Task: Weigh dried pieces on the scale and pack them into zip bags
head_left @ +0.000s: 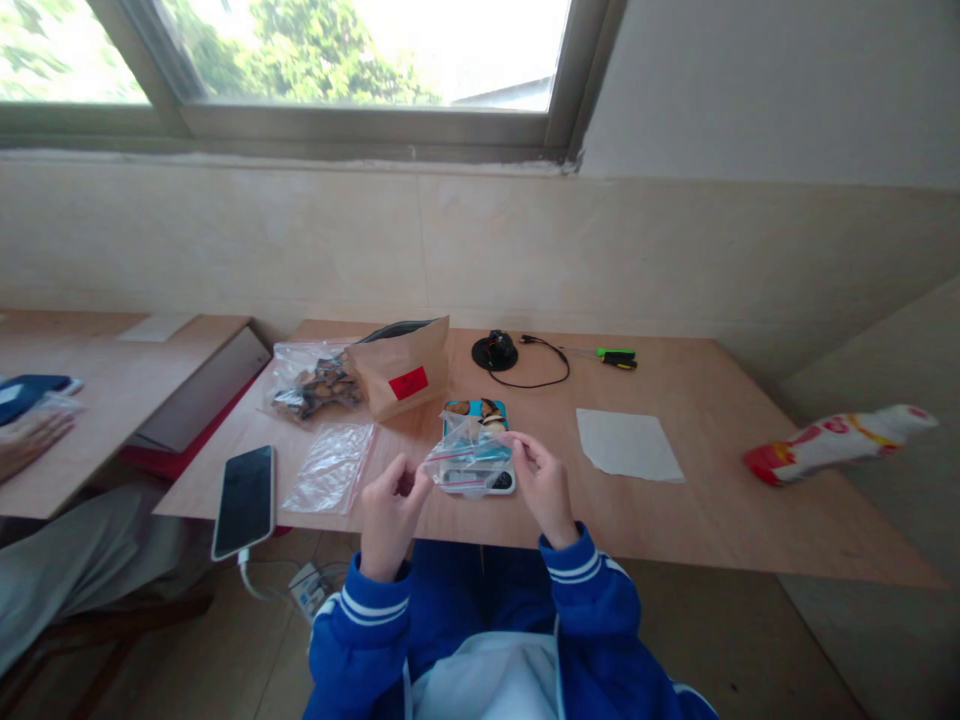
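Clear plastic stretches between your hands: the zip bag [466, 452] hangs over the blue-and-white device [502, 412], its red strip running across. Your left hand [391, 508] has thumb and fingers clamped on the bag's left edge; your right hand [546, 484] pinches its right edge the same way. On the device's blue top, just beyond the bag, lie brown and pale slices [489, 408].

Behind and to the left, the kraft pouch [397, 368] with a red label stands tilted, touching a clear sack [315, 385] of dark dried pieces. Nearer you, a flat bag [328, 468] lies on the table [705, 520], just beside your phone [244, 502], which has a white cable [253, 582] plugged in.

At the back you have a black stand [495, 350], a black cord [536, 384] and two screwdrivers [616, 358]. To your right are a sheet of paper [628, 445] and, well apart, a red-and-white bottle [832, 445] on its side. Another person's hand [34, 437] rests at the neighbouring table [112, 370].
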`<state>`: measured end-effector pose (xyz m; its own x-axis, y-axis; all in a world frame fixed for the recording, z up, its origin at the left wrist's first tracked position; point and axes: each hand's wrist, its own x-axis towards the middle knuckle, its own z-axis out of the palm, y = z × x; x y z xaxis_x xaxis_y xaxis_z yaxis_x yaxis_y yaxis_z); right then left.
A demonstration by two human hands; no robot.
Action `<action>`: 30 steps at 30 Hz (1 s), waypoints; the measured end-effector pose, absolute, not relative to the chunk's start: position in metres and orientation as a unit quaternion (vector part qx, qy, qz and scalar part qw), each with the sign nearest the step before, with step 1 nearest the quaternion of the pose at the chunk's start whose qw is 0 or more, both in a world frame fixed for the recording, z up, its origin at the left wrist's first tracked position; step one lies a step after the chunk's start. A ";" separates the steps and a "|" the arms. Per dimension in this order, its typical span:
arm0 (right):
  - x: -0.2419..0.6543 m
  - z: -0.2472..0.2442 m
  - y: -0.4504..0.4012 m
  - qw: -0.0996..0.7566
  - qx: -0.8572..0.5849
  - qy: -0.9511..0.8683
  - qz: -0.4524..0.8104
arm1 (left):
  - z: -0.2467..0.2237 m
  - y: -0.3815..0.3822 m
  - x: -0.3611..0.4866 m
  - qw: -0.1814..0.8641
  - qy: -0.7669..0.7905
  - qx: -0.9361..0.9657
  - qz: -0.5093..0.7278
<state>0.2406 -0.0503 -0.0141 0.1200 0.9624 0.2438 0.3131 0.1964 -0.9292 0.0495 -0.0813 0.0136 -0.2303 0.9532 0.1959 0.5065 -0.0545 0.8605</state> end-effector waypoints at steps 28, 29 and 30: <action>0.229 -0.069 0.059 0.164 -0.446 -0.880 0.019 | -0.012 -0.031 0.028 0.121 0.636 0.574 0.501; 0.230 -0.073 0.057 0.180 -0.447 -0.876 0.013 | -0.012 -0.030 0.028 0.127 0.637 0.572 0.500; 0.231 -0.077 0.056 0.196 -0.452 -0.870 0.011 | -0.012 -0.029 0.029 0.131 0.639 0.570 0.499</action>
<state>0.2308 0.0562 -0.0775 -0.5140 0.7913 0.3312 0.7827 0.5906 -0.1963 0.0288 -0.0291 -0.0116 -0.3154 0.8597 0.4018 0.5990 -0.1481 0.7870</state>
